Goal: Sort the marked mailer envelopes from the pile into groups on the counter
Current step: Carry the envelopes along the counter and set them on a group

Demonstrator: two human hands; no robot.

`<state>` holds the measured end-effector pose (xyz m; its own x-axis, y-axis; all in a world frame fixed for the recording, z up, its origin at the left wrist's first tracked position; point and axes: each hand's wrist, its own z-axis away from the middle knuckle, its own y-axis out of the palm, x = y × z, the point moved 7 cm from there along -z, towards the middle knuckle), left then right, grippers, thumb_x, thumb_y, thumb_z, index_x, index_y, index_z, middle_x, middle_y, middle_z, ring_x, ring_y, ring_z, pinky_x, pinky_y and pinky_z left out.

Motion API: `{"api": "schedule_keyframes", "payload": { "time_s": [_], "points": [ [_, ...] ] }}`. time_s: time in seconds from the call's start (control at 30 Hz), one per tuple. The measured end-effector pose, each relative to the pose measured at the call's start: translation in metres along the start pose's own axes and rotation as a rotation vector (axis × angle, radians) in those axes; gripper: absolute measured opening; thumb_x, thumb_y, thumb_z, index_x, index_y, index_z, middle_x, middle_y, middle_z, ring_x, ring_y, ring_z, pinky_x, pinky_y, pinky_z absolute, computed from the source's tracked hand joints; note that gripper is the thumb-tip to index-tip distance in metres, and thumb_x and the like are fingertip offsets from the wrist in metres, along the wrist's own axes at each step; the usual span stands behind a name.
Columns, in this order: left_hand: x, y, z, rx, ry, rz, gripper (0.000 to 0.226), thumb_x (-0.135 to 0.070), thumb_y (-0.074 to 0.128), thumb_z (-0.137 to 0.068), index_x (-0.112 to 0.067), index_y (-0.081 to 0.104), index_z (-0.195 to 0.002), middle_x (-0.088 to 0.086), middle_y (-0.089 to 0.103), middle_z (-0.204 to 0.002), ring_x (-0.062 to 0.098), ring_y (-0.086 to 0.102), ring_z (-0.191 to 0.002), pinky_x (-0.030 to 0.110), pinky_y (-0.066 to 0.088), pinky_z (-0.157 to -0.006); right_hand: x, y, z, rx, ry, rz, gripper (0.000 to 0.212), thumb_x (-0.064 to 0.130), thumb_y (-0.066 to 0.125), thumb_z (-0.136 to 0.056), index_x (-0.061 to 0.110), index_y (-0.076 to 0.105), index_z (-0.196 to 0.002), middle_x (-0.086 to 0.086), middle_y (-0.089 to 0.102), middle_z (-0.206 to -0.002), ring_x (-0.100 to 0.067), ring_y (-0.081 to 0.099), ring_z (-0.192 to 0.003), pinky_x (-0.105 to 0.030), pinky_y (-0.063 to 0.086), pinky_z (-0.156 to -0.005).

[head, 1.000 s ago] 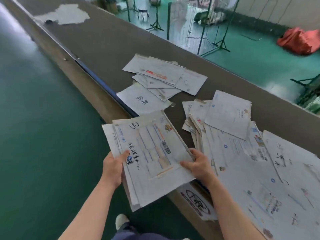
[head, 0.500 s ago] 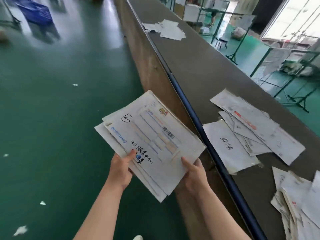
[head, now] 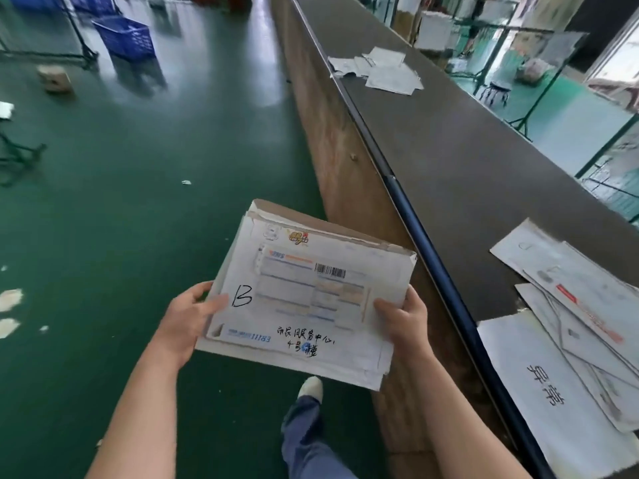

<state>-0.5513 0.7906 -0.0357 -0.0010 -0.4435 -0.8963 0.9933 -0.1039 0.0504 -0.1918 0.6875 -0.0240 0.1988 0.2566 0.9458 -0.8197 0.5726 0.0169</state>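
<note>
Head view: left hand (head: 188, 314) and right hand (head: 403, 318) each grip an opposite short edge of a stack of mailer envelopes (head: 304, 299), thumbs on top, keeping the top envelope's handwritten "B" readable; the stack is carried off the counter, over the green floor (head: 138, 219), presumably toward the far group of envelopes (head: 380, 70). A nearer group (head: 570, 323) lies on the dark counter (head: 466, 167), whose front edge carries a blue rail (head: 425, 236). A blue crate (head: 126, 38) stands on the floor beyond.
</note>
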Motion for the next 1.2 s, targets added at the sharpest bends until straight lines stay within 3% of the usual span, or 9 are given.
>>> {"api": "schedule_keyframes", "payload": {
  "time_s": [0.13, 0.2, 0.27, 0.37, 0.47, 0.6, 0.8, 0.97, 1.2],
  "points": [
    [-0.049, 0.038, -0.086, 0.097, -0.139, -0.273, 0.032, -0.032, 0.067, -0.098, -0.003, 0.072, -0.112, 0.014, 0.079, -0.103, 0.035, 0.076, -0.094, 0.053, 0.056, -0.096, 0.025, 0.023, -0.094, -0.032, 0.014, -0.080, 0.033, -0.004, 0.066, -0.089, 0.018, 0.067, -0.115, -0.006, 0.077, -0.104, -0.027, 0.077, -0.092, -0.051, 0.065, -0.076],
    [-0.073, 0.047, -0.115, 0.123, -0.146, -0.334, 0.033, -0.032, 0.065, -0.099, -0.002, 0.073, -0.110, 0.013, 0.079, -0.101, 0.035, 0.076, -0.095, 0.054, 0.055, -0.097, 0.042, 0.032, -0.125, -0.040, 0.009, -0.081, 0.030, -0.001, 0.070, -0.088, 0.017, 0.068, -0.112, -0.005, 0.078, -0.101, -0.028, 0.077, -0.092, -0.054, 0.064, -0.078],
    [-0.105, 0.062, -0.158, 0.088, -0.053, -0.299, 0.025, -0.023, 0.064, -0.100, -0.001, 0.072, -0.108, 0.013, 0.080, -0.098, 0.034, 0.077, -0.091, 0.052, 0.060, -0.087, 0.065, 0.041, -0.167, -0.051, -0.006, -0.101, 0.030, 0.002, 0.073, -0.087, 0.018, 0.067, -0.113, -0.005, 0.077, -0.103, -0.028, 0.077, -0.093, -0.052, 0.064, -0.078],
    [-0.139, 0.071, -0.198, -0.032, 0.084, -0.182, 0.014, -0.015, 0.061, -0.101, -0.006, 0.072, -0.104, 0.007, 0.080, -0.091, 0.028, 0.077, -0.084, 0.033, 0.062, -0.060, 0.097, 0.062, -0.210, 0.010, -0.030, -0.156, 0.045, 0.001, 0.073, -0.088, 0.024, 0.060, -0.125, -0.006, 0.076, -0.111, -0.026, 0.077, -0.095, -0.044, 0.065, -0.073],
    [-0.149, 0.077, -0.233, -0.044, 0.107, -0.122, 0.013, -0.012, 0.060, -0.102, -0.010, 0.072, -0.104, 0.007, 0.080, -0.095, 0.025, 0.076, -0.085, 0.029, 0.062, -0.060, 0.118, 0.082, -0.245, 0.112, -0.071, -0.141, 0.073, -0.003, 0.073, -0.088, 0.036, 0.045, -0.143, -0.004, 0.074, -0.116, -0.026, 0.076, -0.099, -0.043, 0.064, -0.072],
    [-0.161, 0.076, -0.295, -0.059, 0.095, -0.041, 0.013, -0.010, 0.058, -0.102, -0.009, 0.071, -0.107, 0.006, 0.080, -0.096, 0.022, 0.078, -0.084, 0.030, 0.063, -0.063, 0.120, 0.112, -0.305, 0.070, -0.099, 0.127, 0.097, 0.011, 0.079, -0.086, 0.055, 0.025, -0.153, 0.004, 0.064, -0.125, -0.018, 0.070, -0.109, -0.046, 0.063, -0.085],
    [-0.189, 0.044, -0.408, -0.072, 0.097, 0.026, 0.017, -0.010, 0.056, -0.103, -0.007, 0.070, -0.110, 0.008, 0.080, -0.099, 0.024, 0.077, -0.089, 0.031, 0.063, -0.066, 0.125, 0.201, -0.414, 0.084, -0.089, 0.317, 0.084, 0.014, 0.079, -0.087, 0.043, 0.037, -0.154, 0.006, 0.059, -0.138, -0.015, 0.064, -0.117, -0.049, 0.058, -0.098],
    [-0.231, 0.004, -0.510, -0.064, 0.070, 0.090, 0.019, -0.011, 0.054, -0.104, -0.006, 0.069, -0.116, 0.010, 0.079, -0.104, 0.028, 0.076, -0.095, 0.034, 0.064, -0.070, 0.164, 0.304, -0.505, 0.106, -0.127, 0.434, 0.066, 0.015, 0.077, -0.089, 0.033, 0.050, -0.146, 0.001, 0.062, -0.136, -0.017, 0.066, -0.112, -0.045, 0.059, -0.096],
    [-0.309, -0.026, -0.635, -0.051, 0.045, 0.143, 0.022, -0.010, 0.057, -0.102, -0.004, 0.067, -0.121, 0.015, 0.076, -0.114, 0.035, 0.073, -0.106, 0.053, 0.059, -0.090, 0.222, 0.391, -0.604, 0.051, -0.112, 0.408, 0.081, 0.023, 0.079, -0.086, 0.036, 0.038, -0.154, 0.007, 0.066, -0.121, -0.012, 0.067, -0.106, -0.046, 0.059, -0.093]
  ]
}}
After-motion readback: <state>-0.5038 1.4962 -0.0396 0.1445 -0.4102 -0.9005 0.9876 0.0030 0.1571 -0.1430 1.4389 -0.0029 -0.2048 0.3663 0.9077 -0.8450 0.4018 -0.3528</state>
